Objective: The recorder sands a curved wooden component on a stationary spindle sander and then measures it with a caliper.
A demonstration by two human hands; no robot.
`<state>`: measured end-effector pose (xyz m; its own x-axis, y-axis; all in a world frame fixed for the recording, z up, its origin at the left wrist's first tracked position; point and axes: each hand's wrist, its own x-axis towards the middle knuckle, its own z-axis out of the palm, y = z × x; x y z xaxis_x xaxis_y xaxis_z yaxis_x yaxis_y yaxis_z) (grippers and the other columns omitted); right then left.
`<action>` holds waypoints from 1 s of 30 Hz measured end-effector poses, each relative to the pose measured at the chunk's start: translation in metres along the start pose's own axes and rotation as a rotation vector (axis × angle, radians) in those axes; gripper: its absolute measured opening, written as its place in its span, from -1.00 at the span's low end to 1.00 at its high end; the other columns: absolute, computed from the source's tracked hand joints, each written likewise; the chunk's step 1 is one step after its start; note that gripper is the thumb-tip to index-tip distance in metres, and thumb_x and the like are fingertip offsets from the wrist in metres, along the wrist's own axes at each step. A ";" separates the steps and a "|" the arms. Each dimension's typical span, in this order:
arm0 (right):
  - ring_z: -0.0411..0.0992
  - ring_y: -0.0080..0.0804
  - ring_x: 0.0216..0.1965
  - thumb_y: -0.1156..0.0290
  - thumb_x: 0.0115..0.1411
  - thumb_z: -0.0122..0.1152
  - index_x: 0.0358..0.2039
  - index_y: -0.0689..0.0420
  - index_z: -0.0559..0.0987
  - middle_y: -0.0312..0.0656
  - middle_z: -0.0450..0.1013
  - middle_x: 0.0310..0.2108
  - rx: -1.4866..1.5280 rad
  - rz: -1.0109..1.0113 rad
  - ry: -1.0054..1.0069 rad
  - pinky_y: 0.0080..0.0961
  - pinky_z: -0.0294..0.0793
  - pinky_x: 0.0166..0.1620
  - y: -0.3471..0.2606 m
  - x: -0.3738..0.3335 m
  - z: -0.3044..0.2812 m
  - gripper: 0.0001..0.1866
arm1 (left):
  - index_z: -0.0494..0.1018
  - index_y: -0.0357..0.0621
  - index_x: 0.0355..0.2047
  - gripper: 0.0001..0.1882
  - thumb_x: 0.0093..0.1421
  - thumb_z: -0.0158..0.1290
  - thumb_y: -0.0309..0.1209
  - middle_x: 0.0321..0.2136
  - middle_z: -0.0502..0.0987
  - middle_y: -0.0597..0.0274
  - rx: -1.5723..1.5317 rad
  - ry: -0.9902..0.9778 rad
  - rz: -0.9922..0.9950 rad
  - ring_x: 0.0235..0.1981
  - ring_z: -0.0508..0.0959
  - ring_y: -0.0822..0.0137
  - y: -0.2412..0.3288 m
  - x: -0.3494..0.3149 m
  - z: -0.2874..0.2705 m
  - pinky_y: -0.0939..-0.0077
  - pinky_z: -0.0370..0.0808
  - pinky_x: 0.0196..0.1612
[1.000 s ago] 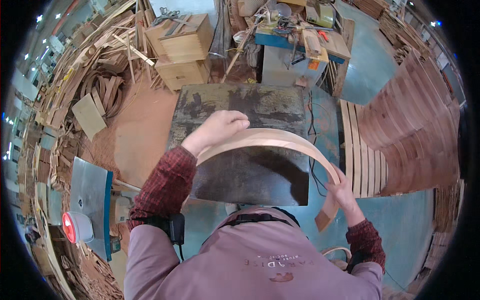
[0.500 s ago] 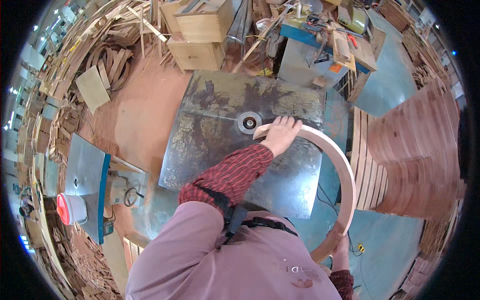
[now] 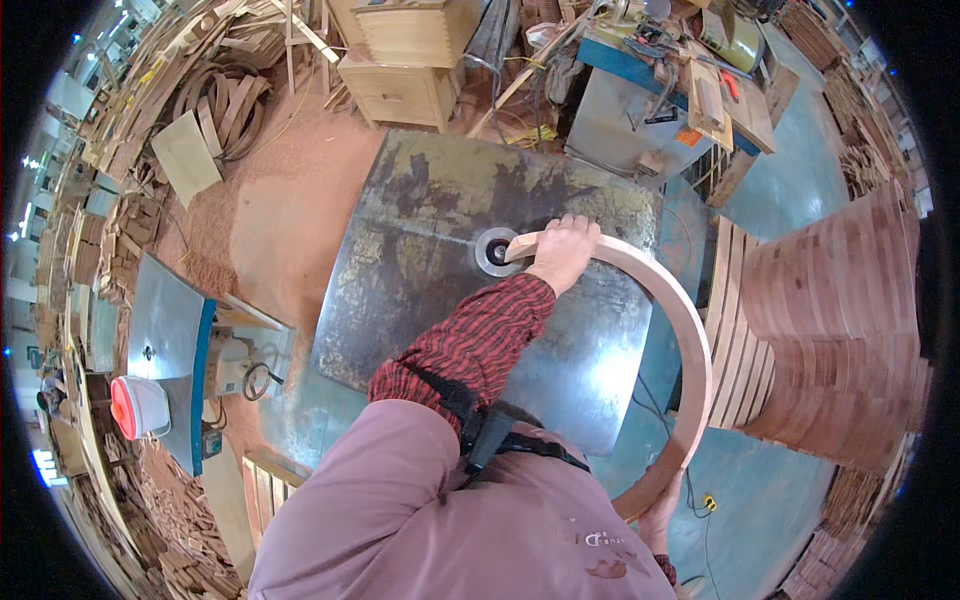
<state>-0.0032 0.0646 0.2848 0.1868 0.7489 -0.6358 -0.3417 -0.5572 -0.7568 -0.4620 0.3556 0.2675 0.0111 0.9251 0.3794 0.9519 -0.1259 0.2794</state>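
Note:
A curved wooden piece (image 3: 692,340), shaped like half a ring, lies partly over the steel machine table (image 3: 400,320) and sweeps off its right side toward me. My left hand (image 3: 566,250) is closed over the piece near its far end. That end reaches the round spindle opening (image 3: 492,262) in the tabletop and covers part of it; whether it touches the spindle I cannot tell. Low at the right, my right hand (image 3: 660,512) grips the near end of the piece from its outer side, its fingers partly hidden.
Stacked curved wooden slats (image 3: 830,320) stand at the right. Behind the table are a wooden drawer cabinet (image 3: 400,95) and a tool-strewn workbench (image 3: 625,115). A second machine table (image 3: 170,320) with a white bucket (image 3: 150,408) is at the left. A cable (image 3: 690,490) runs along the floor.
The far end of the curved piece has shifted slightly left and away from me, onto the spindle opening. My left hand moved with it, its fingers now curled more tightly.

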 end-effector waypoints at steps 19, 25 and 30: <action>0.51 -0.37 -0.22 -0.11 0.49 -0.06 0.15 0.12 0.45 -0.21 0.50 -0.20 -0.036 -0.099 0.005 -0.40 0.57 -0.20 -0.020 0.009 0.024 -0.45 | 0.52 -0.04 -0.27 -0.82 0.20 0.18 -0.26 -0.32 0.59 0.15 0.021 -0.050 -0.011 -0.21 0.64 0.08 -0.007 -0.001 -0.008 0.14 0.56 -0.14; 0.49 -0.41 -0.22 -0.08 0.51 -0.08 0.12 0.13 0.46 -0.22 0.49 -0.21 -0.141 -0.077 -0.005 -0.42 0.55 -0.17 -0.023 0.019 0.017 -0.48 | 0.53 0.00 -0.23 -0.76 0.18 0.20 -0.18 -0.27 0.58 0.17 0.028 -0.149 -0.091 -0.14 0.63 0.12 -0.020 -0.017 -0.015 0.14 0.57 -0.10; 0.46 -0.43 -0.25 -0.12 0.49 -0.04 0.03 0.15 0.49 -0.24 0.48 -0.23 -0.145 -0.076 0.022 -0.43 0.53 -0.19 -0.020 0.025 0.018 -0.47 | 0.51 -0.04 -0.22 -0.75 0.19 0.21 -0.20 -0.22 0.59 0.15 0.086 -0.113 -0.089 -0.08 0.62 0.08 -0.025 -0.025 -0.025 0.14 0.56 -0.03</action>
<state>-0.0088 0.1008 0.2872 0.2281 0.7835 -0.5781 -0.1899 -0.5465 -0.8156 -0.4937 0.3263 0.2733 -0.0446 0.9664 0.2533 0.9732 -0.0152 0.2294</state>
